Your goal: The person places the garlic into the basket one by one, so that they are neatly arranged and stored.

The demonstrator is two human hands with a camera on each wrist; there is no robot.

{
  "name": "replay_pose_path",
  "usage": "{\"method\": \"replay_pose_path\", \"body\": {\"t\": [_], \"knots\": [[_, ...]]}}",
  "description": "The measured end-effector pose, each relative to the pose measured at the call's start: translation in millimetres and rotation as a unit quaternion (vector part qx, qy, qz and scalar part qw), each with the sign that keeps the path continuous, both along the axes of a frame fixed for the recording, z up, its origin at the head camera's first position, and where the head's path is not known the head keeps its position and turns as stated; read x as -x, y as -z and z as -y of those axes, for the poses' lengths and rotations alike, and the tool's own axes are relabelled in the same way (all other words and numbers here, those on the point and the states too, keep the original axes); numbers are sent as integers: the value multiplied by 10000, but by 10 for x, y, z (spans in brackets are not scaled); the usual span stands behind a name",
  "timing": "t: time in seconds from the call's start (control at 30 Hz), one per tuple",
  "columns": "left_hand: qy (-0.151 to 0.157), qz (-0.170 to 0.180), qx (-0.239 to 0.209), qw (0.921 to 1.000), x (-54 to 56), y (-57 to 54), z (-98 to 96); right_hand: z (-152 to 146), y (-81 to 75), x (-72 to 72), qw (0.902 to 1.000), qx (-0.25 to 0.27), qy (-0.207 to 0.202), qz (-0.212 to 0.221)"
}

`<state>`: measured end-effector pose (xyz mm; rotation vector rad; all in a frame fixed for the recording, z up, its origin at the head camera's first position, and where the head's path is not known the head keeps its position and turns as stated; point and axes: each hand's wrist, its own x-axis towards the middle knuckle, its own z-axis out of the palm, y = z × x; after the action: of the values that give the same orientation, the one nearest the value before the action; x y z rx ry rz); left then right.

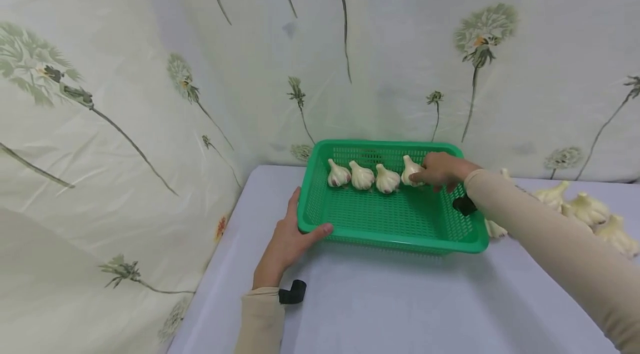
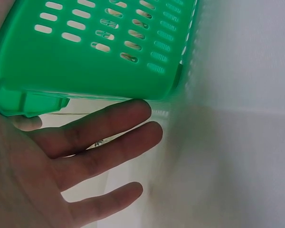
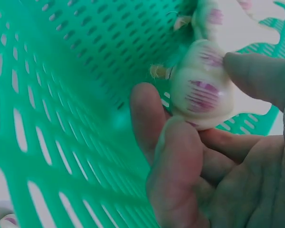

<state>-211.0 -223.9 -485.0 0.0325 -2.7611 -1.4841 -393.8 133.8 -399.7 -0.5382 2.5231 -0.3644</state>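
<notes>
A green plastic basket stands on the table with a row of garlic bulbs inside along its far side, among them one bulb at the left end. My right hand reaches into the basket and pinches the rightmost garlic bulb of the row between thumb and fingers. Its purple-marked underside shows in the right wrist view. At the near left corner my left hand touches the basket, thumb over the front rim. In the left wrist view its other fingers extend fairly straight beside the basket wall.
More garlic bulbs lie on the white-covered table to the right of the basket, partly behind my right sleeve. A pale curtain with dandelion prints hangs close behind the basket and along the left side.
</notes>
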Motion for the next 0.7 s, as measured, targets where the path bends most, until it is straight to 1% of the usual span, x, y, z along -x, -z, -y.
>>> {"method": "replay_pose_path", "body": {"t": [0.17,0.4,0.53,0.7], "knots": [[-49,37,127,9999,-10,-12,1,22,34,-5,9999,-122,23,-54],[-4,52,382,9993,-10,-24,12,42,66,-22,9989,-456,0,-109],[0,61,355,9994,-9,-15,10,50,96,-17,9975,-687,-19,-164],[-15,68,311,9995,-5,-9,6,66,114,-29,9955,-881,-37,-348]]}}
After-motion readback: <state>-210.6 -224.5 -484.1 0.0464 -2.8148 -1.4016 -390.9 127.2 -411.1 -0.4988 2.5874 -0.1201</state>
